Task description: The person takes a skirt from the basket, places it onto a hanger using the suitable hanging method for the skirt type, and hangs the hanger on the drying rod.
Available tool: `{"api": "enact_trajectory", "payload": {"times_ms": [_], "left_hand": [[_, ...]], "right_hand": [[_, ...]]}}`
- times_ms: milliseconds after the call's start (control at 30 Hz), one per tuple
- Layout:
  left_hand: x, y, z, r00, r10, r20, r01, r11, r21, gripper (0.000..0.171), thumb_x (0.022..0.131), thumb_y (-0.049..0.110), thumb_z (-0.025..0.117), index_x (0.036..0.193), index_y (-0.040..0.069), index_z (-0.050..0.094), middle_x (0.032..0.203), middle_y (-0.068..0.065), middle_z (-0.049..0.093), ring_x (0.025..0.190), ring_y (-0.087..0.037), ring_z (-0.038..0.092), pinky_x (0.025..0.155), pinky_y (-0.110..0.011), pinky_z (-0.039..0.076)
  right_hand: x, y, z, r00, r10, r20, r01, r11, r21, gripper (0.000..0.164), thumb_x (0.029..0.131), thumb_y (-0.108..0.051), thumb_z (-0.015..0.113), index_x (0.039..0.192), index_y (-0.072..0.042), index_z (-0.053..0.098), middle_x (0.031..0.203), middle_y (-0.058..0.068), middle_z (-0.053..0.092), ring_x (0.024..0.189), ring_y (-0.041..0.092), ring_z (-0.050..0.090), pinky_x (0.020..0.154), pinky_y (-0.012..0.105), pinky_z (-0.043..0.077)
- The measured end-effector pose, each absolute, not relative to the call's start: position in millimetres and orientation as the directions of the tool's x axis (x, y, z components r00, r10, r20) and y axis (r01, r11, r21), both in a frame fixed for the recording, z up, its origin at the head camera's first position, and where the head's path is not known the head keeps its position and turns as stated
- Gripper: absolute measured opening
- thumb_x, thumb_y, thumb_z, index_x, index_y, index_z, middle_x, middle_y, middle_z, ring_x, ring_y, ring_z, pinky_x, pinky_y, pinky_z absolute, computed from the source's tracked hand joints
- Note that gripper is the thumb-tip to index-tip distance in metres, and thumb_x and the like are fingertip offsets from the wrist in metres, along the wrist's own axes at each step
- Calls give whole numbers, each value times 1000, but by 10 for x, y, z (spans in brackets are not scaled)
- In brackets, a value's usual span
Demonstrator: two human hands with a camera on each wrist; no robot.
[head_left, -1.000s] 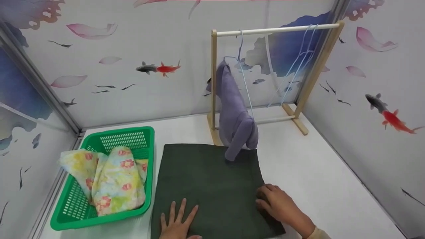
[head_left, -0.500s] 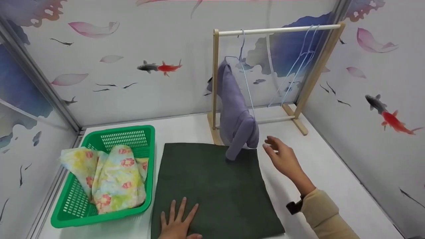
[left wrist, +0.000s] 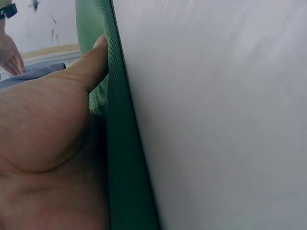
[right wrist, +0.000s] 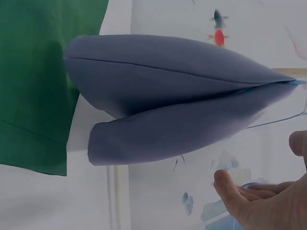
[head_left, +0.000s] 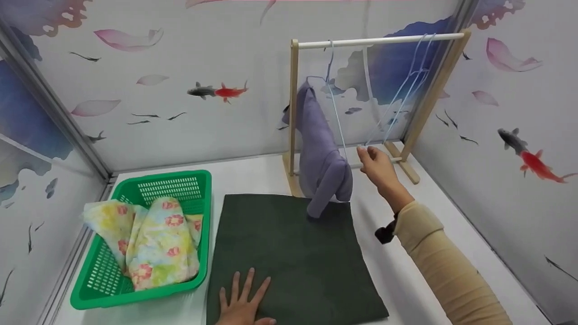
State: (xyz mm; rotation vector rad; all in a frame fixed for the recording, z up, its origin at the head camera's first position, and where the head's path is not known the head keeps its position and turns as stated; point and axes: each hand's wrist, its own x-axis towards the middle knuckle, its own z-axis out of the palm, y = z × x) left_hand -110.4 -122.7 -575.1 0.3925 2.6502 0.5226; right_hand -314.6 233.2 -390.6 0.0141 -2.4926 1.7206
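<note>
My left hand (head_left: 241,307) rests on a flat dark green cloth (head_left: 293,262), its fingers spread. In the left wrist view, the thumb (left wrist: 91,67) lies along the cloth's ribbed edge. My right hand (head_left: 379,169) is raised beside the clothes rack, near the lower corner of light blue wire hangers (head_left: 408,90). Thumb and fingers stand apart in the right wrist view; whether they touch a hanger is unclear. To its left, a purple garment (head_left: 316,135) with a sleeve-like tube hangs from another hanger (head_left: 335,108), its lower end over the cloth's far edge.
A green plastic basket (head_left: 205,234) on the left holds a flowered yellow cloth (head_left: 162,248). The wooden rack (head_left: 292,113) stands at the back of the white table (head_left: 433,216). Printed wall panels (head_left: 158,113) enclose the table on the visible sides.
My right hand has left the cloth's right edge and moved up and away, past the purple garment, to the hangers. The left hand has stayed on the cloth.
</note>
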Motion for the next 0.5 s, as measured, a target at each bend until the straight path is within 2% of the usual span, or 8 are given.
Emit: {"api": "enact_trajectory", "payload": {"times_ms": [167, 233, 300, 500], "left_hand": [[-1092, -1240, -5781, -888, 357, -289, 203, 869, 452, 87, 71, 78, 41, 145, 42, 14, 152, -11, 1, 133, -46, -5, 88, -75, -2], [-1100, -1243, -5792, -885, 359, -298, 201, 870, 450, 86, 71, 79, 40, 144, 44, 12, 152, -10, 0, 133, -45, -6, 88, -75, -2], [-1102, -1252, -5800, -883, 365, -295, 207, 867, 454, 86, 71, 79, 40, 145, 43, 12, 152, -11, 0, 133, -46, -5, 87, -76, -1], [-1123, -1249, -5767, -874, 363, -322, 209, 881, 424, 88, 71, 80, 40, 145, 40, 15, 152, -12, 3, 132, -47, -2, 86, -76, 2]], "right_hand": [[-3297, 2362, -3827, -993, 112, 42, -1, 346, -938, 79, 94, -46, 42, 140, 13, 14, 138, 29, 30, 124, 36, 37, 93, 40, 41], [-3350, 2397, -3801, -991, 132, 2, 38, 296, -955, 81, 94, -46, 41, 140, 13, 10, 140, 30, 25, 125, 36, 35, 93, 39, 41], [-3396, 2430, -3770, -989, 141, -45, 77, 230, -970, 84, 94, -47, 41, 141, 11, 2, 144, 29, 16, 128, 36, 30, 95, 39, 39], [-3483, 2509, -3657, -975, 161, -155, 180, 154, -972, 91, 92, -51, 41, 142, 5, -11, 148, 25, -1, 130, 35, 28, 94, 35, 40]]}}
